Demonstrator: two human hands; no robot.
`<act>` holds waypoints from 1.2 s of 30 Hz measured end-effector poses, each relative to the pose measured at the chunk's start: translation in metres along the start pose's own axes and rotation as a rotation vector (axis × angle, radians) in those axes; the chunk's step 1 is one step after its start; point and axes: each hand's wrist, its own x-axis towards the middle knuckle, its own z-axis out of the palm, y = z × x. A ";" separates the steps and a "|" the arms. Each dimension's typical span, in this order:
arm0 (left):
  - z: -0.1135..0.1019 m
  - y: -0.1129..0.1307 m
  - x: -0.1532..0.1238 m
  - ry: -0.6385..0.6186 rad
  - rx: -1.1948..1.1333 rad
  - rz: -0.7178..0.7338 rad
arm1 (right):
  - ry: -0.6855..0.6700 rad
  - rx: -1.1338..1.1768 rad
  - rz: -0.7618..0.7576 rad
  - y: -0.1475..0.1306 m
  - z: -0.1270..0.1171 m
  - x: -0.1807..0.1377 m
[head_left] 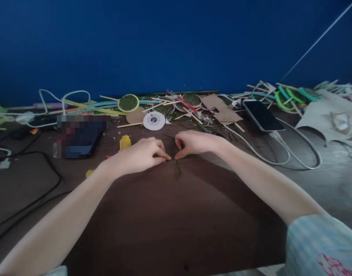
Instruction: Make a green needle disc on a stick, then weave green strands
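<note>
Both my hands meet at the middle of a dark brown table (170,214). My left hand (141,153) is closed in a pinch, fingertips pointing right onto thin green leaf strips (178,168). My right hand (193,143) is also pinched, thumb and fingers curled on the same green strips from the other side. The strips lie flat on the table, with loose ends trailing toward me.
A dark phone (80,143) lies at left and a second phone (262,115) on a white cable (296,153) at right. Craft clutter lines the back edge: a white round disc (154,120), green discs, wooden sticks, cardboard pieces, green rings. Black cables lie at far left.
</note>
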 end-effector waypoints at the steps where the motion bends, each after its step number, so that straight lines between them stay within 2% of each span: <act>1: 0.000 0.000 0.000 0.012 -0.007 -0.002 | -0.002 -0.003 0.003 -0.001 0.000 0.000; 9: 0.009 0.011 0.008 0.274 -0.027 -0.117 | -0.024 0.053 -0.014 0.002 -0.004 0.002; 13: 0.017 0.014 0.012 0.347 -0.032 -0.174 | -0.011 0.141 -0.015 0.010 -0.011 0.002; 19: 0.030 0.012 0.017 0.371 -0.029 -0.290 | 0.023 0.326 0.007 0.015 -0.013 0.000; 24: 0.034 0.015 0.019 0.376 -0.022 -0.317 | 0.161 0.200 -0.060 0.010 -0.009 0.001; 27: 0.034 0.017 0.020 0.359 -0.004 -0.326 | 0.189 0.166 -0.090 0.008 -0.007 0.002; 36: 0.036 0.015 0.023 0.325 0.011 -0.301 | 0.119 0.174 -0.193 0.006 -0.007 0.001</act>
